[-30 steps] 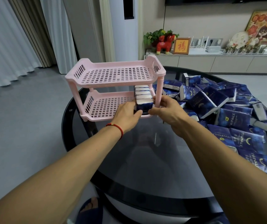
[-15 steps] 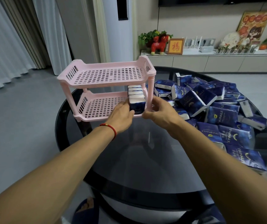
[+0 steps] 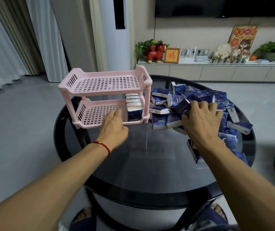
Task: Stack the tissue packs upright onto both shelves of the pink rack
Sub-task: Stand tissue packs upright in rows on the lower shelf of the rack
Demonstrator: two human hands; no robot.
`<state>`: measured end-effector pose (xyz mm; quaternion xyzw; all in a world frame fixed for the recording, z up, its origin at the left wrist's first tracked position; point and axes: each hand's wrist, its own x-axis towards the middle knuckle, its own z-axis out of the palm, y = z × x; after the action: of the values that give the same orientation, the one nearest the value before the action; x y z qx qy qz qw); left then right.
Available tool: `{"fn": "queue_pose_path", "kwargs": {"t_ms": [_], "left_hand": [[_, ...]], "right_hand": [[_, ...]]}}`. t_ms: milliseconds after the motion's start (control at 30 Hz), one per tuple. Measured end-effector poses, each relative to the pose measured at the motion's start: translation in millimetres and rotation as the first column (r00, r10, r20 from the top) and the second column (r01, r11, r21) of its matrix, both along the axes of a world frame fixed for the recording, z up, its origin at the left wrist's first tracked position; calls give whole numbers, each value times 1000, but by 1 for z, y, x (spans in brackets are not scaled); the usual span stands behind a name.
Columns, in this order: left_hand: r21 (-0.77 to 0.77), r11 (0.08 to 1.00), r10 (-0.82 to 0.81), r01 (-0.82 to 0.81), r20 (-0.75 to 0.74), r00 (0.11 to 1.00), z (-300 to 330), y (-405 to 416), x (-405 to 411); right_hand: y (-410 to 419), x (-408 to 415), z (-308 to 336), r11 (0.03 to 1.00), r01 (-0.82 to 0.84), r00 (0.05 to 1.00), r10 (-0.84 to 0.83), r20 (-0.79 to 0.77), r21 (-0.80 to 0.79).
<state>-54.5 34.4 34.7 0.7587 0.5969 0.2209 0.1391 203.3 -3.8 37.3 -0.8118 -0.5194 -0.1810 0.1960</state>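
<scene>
At the centre of the frame, my left hand [image 3: 115, 124] rests with loose, straight fingers at the front edge of the lower shelf [image 3: 98, 112] of the pink rack [image 3: 106, 97], holding nothing. My right hand [image 3: 201, 117], right of centre, lies fingers spread and slightly bent over the pile of tissue packs [image 3: 200, 104]; whether any pack is actually pinched under the palm I cannot tell. 1 row of upright packs [image 3: 133, 105] already stands against the right end of the lower shelf, white edges up. The top shelf [image 3: 108, 82] holds none.

I judge the step in hand to be fetching the next pack, with the task barely begun. The next move calls for closing on 1 pack, turning it upright and sliding it in just left of the standing row, under the low top shelf.

The rack's right front post [image 3: 147, 104] stands between the pile and the shelf opening, so the pack has to come round the front. The packs lie jumbled on the round dark glass table [image 3: 141, 164], some near its rim. Behind, at upper right, a low cabinet [image 3: 216, 72] carries a red toy horse [image 3: 155, 52] and a framed picture [image 3: 171, 55].
</scene>
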Motion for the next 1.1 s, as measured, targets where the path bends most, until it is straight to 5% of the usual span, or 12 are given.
{"fn": "queue_pose_path", "kwargs": {"t_ms": [200, 333, 467, 600, 700, 767, 833, 900, 1000, 1100], "left_hand": [[268, 954, -148, 136, 24, 989, 3, -24, 8], [341, 905, -287, 255, 46, 957, 1, -35, 21], [295, 904, -364, 308, 155, 919, 7, -41, 30], [63, 918, -394, 392, 252, 884, 19, -47, 37], [-83, 919, -338, 384, 333, 880, 16, -44, 35], [-151, 947, -209, 282, 373, 904, 11, -37, 29], [-227, 953, -87, 200, 427, 900, 6, -30, 21], [-301, 937, 9, 174, 522, 853, 3, -24, 15], [-371, 916, 112, 152, 601, 792, 3, -21, 10], [-387, 906, 135, 172, 649, 749, 4, -20, 9]], "right_hand": [[6, 3, -15, 999, -25, 993, 28, 118, -28], [1, 2, -5, 987, -109, 979, 128, -159, 121], [-10, -2, 27, 917, -165, 783, 346, -518, 362], [-31, -22, 45, 799, -534, 390, 522, -758, 276], [-33, -34, 39, 671, -720, 321, 549, -772, 177], [-25, -30, 32, 728, -667, 432, 553, -712, 161], [-15, -15, 22, 853, -505, 700, 494, -516, 131], [-7, 1, 11, 911, -409, 871, 404, -279, 43], [0, 4, -3, 894, -386, 922, 374, -96, -228], [7, -2, -10, 892, -376, 922, 386, -8, -253]]}}
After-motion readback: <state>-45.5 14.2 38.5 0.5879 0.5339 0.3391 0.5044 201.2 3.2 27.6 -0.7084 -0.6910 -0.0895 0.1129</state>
